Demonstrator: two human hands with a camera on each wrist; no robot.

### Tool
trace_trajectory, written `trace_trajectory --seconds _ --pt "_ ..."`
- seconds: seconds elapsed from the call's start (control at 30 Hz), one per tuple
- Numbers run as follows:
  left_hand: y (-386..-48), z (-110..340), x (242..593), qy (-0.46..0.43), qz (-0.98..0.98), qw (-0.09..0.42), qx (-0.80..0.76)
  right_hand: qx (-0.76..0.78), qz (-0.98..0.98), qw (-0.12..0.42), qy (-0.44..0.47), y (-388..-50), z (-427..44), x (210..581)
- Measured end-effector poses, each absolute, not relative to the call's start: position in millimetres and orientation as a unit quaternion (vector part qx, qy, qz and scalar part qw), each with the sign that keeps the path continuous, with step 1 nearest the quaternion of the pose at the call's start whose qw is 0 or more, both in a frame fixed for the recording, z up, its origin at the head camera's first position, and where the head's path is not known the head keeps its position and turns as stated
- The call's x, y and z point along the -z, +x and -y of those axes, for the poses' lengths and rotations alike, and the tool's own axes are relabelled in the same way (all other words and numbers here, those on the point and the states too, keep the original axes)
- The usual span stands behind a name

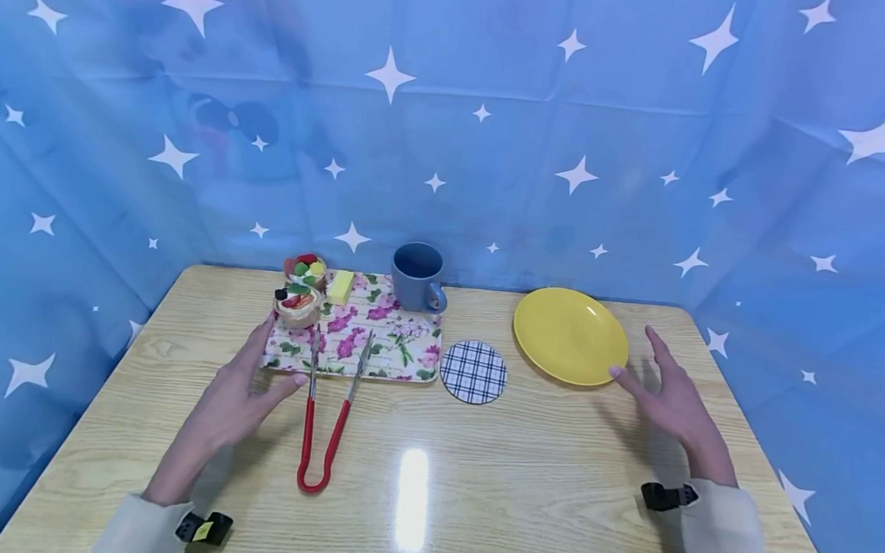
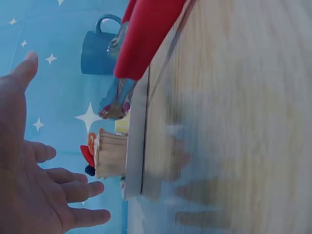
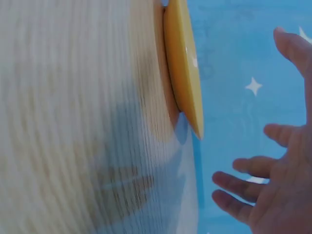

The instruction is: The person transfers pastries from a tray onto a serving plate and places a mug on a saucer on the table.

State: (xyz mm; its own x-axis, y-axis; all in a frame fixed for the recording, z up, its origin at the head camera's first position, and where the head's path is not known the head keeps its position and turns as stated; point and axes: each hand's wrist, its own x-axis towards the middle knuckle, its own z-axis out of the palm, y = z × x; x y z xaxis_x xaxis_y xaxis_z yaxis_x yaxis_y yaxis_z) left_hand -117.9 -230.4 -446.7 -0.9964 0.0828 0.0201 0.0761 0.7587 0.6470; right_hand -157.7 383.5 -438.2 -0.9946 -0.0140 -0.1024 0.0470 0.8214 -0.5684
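Observation:
My left hand (image 1: 236, 403) hovers over the table by the floral tray's front left corner, fingers spread and holding nothing. Just right of it lie red-handled tongs (image 1: 316, 445), their metal tips resting over the floral tray (image 1: 408, 366). On that tray stand two fruit-topped cupcakes (image 1: 298, 306), a yellow block (image 1: 340, 287) and a blue mug (image 1: 416, 279). At the right, my right hand (image 1: 669, 397) is held with spread fingers beside a yellow plate (image 1: 570, 336), its thumb near the rim; contact is unclear. The left wrist view shows one cupcake (image 2: 111, 153) beyond the fingers.
A round checked coaster (image 1: 474, 372) lies between the tray and the plate. The wooden table (image 1: 522, 481) ends at the back against a blue curtain (image 1: 449, 143) with white stars. More curtain hangs along both sides.

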Motion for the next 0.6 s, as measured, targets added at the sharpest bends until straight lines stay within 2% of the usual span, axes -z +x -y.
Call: trace_trajectory --seconds 0.37,0.6 --pt "-106.0 218.7 448.9 0.002 -0.910 -0.018 -0.415 0.354 -0.933 0.056 0.042 -167.6 -387.5 441.3" --pt "-96.8 208.8 449.0 -0.025 -0.895 -0.012 -0.446 0.378 -0.923 0.056 0.048 -173.3 -383.9 441.3"
